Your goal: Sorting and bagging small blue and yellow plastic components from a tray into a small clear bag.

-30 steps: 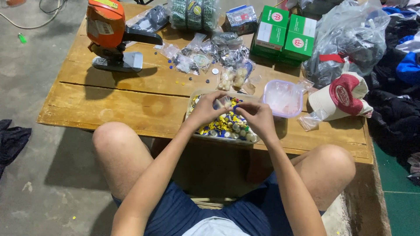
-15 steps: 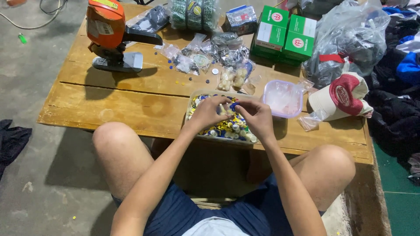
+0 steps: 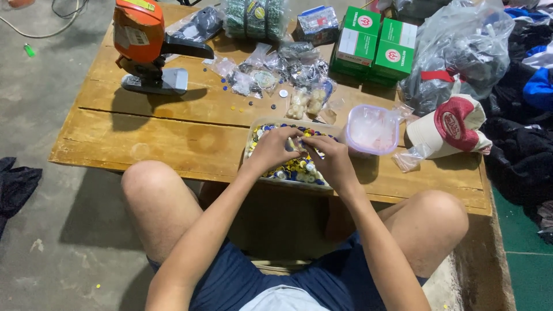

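Observation:
A clear plastic tray (image 3: 253, 131) full of small blue, yellow and white buttons (image 3: 294, 170) sits at the near edge of a low wooden table (image 3: 173, 138). Both my hands are over it. My left hand (image 3: 275, 148) and my right hand (image 3: 328, 158) meet fingertip to fingertip above the tray's middle, pinching something small that I cannot make out. My knees flank the table edge.
An orange and grey hand press (image 3: 144, 43) stands at the back left. Small plastic bags of parts (image 3: 271, 72) lie mid-table, with green boxes (image 3: 374, 43), a clear tub (image 3: 371, 129), a red-and-white cap (image 3: 452, 126) and a big bag (image 3: 461, 49) to the right.
My hands have stayed over the tray, fingers shifting slightly as they work together. Nothing else moved.

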